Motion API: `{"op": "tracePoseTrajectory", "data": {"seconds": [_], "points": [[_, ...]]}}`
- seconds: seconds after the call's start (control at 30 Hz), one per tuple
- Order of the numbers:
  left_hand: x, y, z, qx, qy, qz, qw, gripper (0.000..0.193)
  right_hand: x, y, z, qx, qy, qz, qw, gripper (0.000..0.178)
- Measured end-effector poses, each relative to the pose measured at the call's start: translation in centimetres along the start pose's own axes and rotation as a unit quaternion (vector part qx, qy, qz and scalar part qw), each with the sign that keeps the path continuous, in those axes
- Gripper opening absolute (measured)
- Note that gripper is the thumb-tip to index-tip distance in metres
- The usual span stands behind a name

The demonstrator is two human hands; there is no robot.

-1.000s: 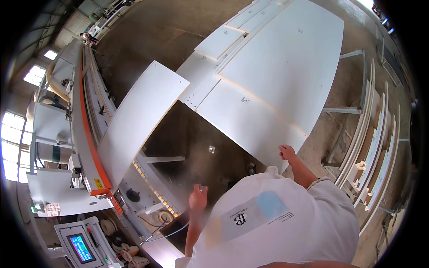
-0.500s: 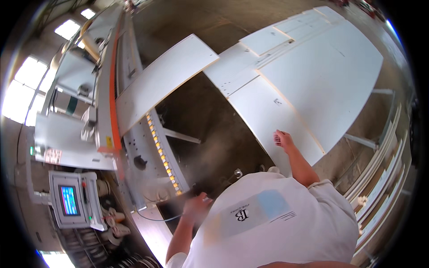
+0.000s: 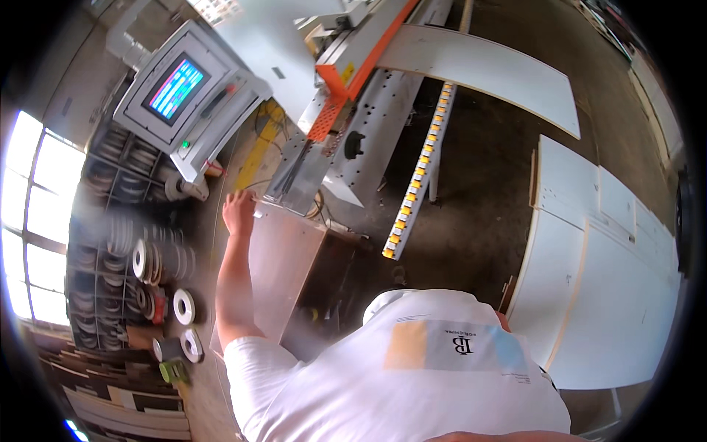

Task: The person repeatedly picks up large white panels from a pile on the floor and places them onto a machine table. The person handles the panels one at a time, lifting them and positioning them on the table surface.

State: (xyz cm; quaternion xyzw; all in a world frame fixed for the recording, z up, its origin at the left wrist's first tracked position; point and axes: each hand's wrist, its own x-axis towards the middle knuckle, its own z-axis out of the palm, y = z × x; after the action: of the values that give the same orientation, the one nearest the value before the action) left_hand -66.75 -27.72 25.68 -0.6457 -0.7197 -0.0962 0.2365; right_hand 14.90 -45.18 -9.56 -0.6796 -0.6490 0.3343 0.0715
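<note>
My left hand (image 3: 239,212) reaches forward beside the far left corner of a pinkish-brown box-like stand (image 3: 276,247). Its fingers point ahead, slightly bent and a little apart, with nothing visible in them; whether they touch the corner I cannot tell. Just beyond is the metal end of a long machine with an orange guard (image 3: 329,118). My right hand does not show; my body in a white shirt hides that side. A white panel (image 3: 486,68) lies across the machine and its rail of yellow rollers (image 3: 418,173), ahead and to the right.
A grey control console (image 3: 177,92) with a lit screen stands at far left. Below it are a rack of rolled edging (image 3: 110,243) and loose white rolls (image 3: 184,306) on the floor. White panels (image 3: 618,295) lie in a broad layer at right. A thin cable runs near the stand.
My view has swung left, so console, machine and panels sit further right. My left hand has moved forward to the stand's far corner. My right hand, earlier over the white panels, has left the view.
</note>
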Motion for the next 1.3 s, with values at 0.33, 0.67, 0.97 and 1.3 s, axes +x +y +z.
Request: {"op": "tracePoseTrajectory", "data": {"seconds": [0.33,0.67,0.97,1.3], "points": [[4.4,-15.0,10.8,-0.169,0.116,-0.374,0.905,0.025,3.9,-12.1,-8.7,0.456,0.028,0.271,0.847,0.026],[5.5,-21.0,24.4,-0.163,0.008,-0.556,0.815,0.048,-1.1,-6.5,-6.2,0.157,0.076,0.126,0.977,0.017],[6.3,14.9,20.6,-0.477,0.075,-0.492,0.725,0.034,-6.1,0.3,4.6,0.14,0.029,0.072,0.987,0.016],[8.3,51.1,17.0,-0.651,-0.489,-0.048,0.578,0.027,0.0,1.3,-4.0,0.412,0.081,0.278,0.864,0.03]]}}
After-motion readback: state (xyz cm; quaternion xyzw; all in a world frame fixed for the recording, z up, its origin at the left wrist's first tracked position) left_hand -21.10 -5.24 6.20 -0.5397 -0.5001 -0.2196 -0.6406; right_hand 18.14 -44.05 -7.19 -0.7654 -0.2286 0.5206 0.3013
